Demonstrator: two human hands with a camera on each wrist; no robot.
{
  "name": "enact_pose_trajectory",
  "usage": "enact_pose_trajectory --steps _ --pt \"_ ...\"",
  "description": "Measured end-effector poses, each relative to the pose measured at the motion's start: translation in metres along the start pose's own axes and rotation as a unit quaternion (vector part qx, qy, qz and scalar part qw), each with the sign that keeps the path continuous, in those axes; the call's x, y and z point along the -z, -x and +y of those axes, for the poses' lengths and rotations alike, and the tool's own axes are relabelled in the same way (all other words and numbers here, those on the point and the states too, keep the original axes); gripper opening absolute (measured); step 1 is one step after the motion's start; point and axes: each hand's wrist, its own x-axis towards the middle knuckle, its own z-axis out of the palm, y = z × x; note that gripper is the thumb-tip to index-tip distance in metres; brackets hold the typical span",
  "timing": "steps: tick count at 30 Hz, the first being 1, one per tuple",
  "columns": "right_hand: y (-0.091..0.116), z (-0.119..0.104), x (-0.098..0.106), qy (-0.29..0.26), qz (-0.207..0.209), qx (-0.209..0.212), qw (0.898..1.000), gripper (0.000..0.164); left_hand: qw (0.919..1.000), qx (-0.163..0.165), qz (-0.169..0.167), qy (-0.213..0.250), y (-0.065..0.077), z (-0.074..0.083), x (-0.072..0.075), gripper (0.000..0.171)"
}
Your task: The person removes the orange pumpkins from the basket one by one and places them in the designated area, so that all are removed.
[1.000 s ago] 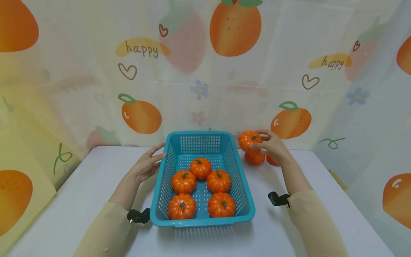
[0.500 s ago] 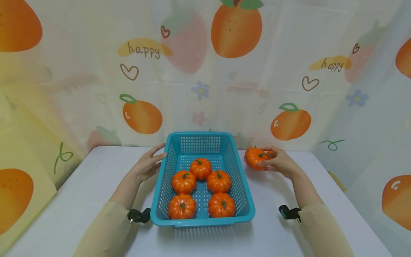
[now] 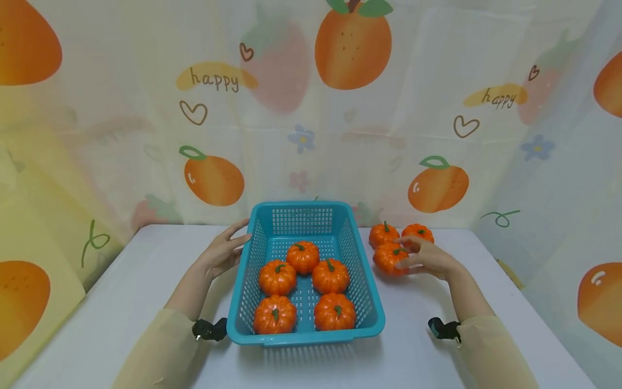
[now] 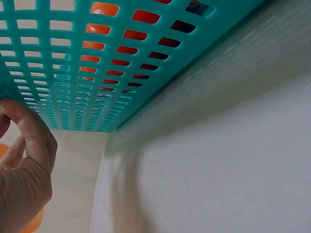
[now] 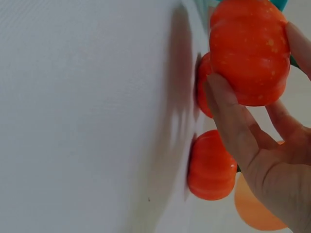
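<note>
A blue plastic basket (image 3: pixel 305 339) stands on the table and holds several small orange pumpkins (image 3: pixel 277 277) with green stems. Fingers of my left hand (image 3: pixel 222 254) rest against the outside of its left rim, and the left wrist view shows this hand (image 4: pixel 29 160) beside the perforated wall. To the right of the basket, my right hand (image 3: pixel 430 259) grips another small pumpkin (image 3: pixel 389 258) between thumb and fingers. In the right wrist view that pumpkin (image 5: pixel 250 53) casts a shadow well apart from it. Two more pumpkins, a left one (image 3: pixel 383 235) and a right one (image 3: pixel 418 232), sit just behind.
The white table (image 3: pixel 427 351) ends at the back against a fruit-print curtain (image 3: pixel 272 146). Black wrist straps with cameras, left (image 3: pixel 210 328) and right (image 3: pixel 443 328), sit at the sleeve cuffs. The basket's right rim (image 3: pixel 367 275) stands close to the gripped pumpkin.
My right hand has brought its pumpkin down from above the others and nearer to me, uncovering the two behind. The left hand and basket have stayed in place.
</note>
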Motion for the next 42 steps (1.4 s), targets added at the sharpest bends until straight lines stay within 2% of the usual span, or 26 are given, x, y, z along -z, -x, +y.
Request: enact_pose_trajectory --steps 6,15,42 --pt "0.0 0.007 0.0 0.017 -0.007 -0.009 1.0 0.075 1.0 0.002 0.003 0.004 0.0 -0.001 0.0 0.072" --pt "-0.002 0.014 0.001 0.019 -0.018 0.002 1.0 0.073 0.9999 0.008 0.011 0.004 -0.001 -0.001 -0.001 0.072" --pt "-0.005 0.017 0.004 0.033 -0.03 0.013 0.999 0.073 0.9999 0.004 0.003 0.013 0.0 -0.001 0.001 0.071"
